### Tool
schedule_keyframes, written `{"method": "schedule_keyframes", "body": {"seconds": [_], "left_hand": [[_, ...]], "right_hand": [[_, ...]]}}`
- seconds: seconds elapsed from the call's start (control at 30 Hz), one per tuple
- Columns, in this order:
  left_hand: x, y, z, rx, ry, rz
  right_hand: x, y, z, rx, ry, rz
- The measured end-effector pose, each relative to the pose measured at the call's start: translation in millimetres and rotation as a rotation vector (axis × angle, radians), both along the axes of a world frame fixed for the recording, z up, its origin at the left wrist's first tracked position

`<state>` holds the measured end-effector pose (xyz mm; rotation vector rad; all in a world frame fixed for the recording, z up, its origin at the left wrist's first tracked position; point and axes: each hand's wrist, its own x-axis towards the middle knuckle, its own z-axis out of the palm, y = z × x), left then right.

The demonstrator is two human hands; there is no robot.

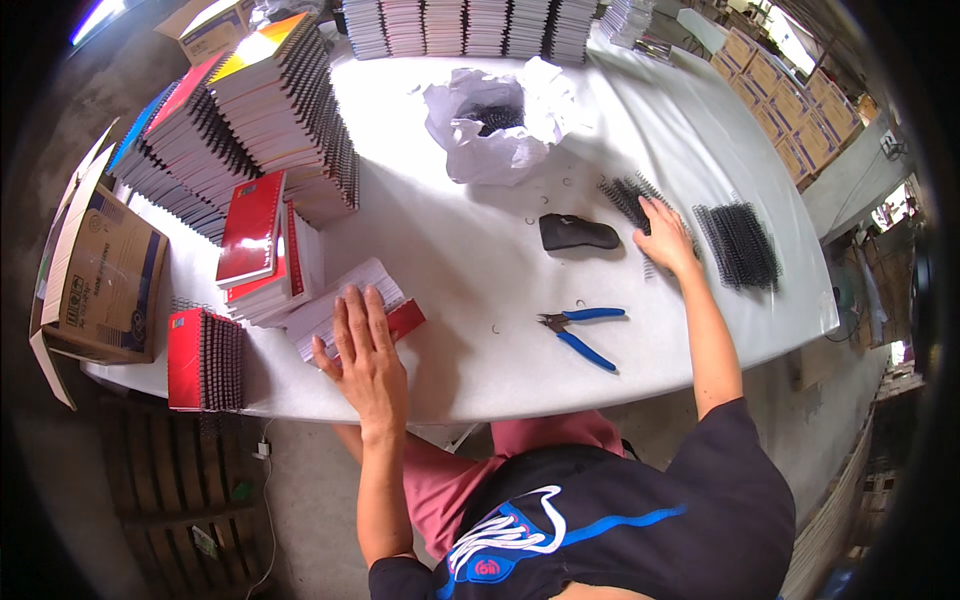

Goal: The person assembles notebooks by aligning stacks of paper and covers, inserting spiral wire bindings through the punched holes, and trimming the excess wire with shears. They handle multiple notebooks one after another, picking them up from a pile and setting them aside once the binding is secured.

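Note:
My left hand (368,365) lies flat, fingers stretched, on the white pages of a small notebook (375,280) with a red cover at one corner. My right hand (665,238) reaches to the right side of the table, its fingers bent around black spiral binding coils (628,192) in a loose bunch. How many coils it grips is hidden. Just left of it lies a black cloth-like pouch (578,233). Pliers with blue handles (590,345) rest nearer me, jaws pointing left. Beyond my right hand is a thicker bundle of black coils (738,245).
Left of the notebook stand red notebooks (250,230), a smaller bound stack (190,358), tall spiral-bound stacks (275,110) and a cardboard box (105,270). Crumpled white wrapping (470,150) holds more coils. Bound books (450,28) line the far edge of the white-covered table (480,385).

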<state>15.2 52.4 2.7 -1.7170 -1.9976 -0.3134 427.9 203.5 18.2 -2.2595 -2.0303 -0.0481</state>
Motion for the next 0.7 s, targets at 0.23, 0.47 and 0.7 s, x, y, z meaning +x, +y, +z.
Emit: {"method": "schedule_keyframes", "body": {"seconds": [0.23,0.47,0.7], "left_hand": [[-20.3,-7.7,-16.1,0.229,0.05,-0.166],[-9.6,-16.1,-9.4,0.217,-0.067,-0.19],[-12.7,-24.6,-11.3,0.119,-0.076,-0.215]], "right_hand": [[31.6,-5.2,52.7,0.067,0.008,0.05],[26.0,-7.2,70.5,0.346,-0.107,0.219],[-146.5,-77.2,90.1,0.267,0.528,0.717]]}}
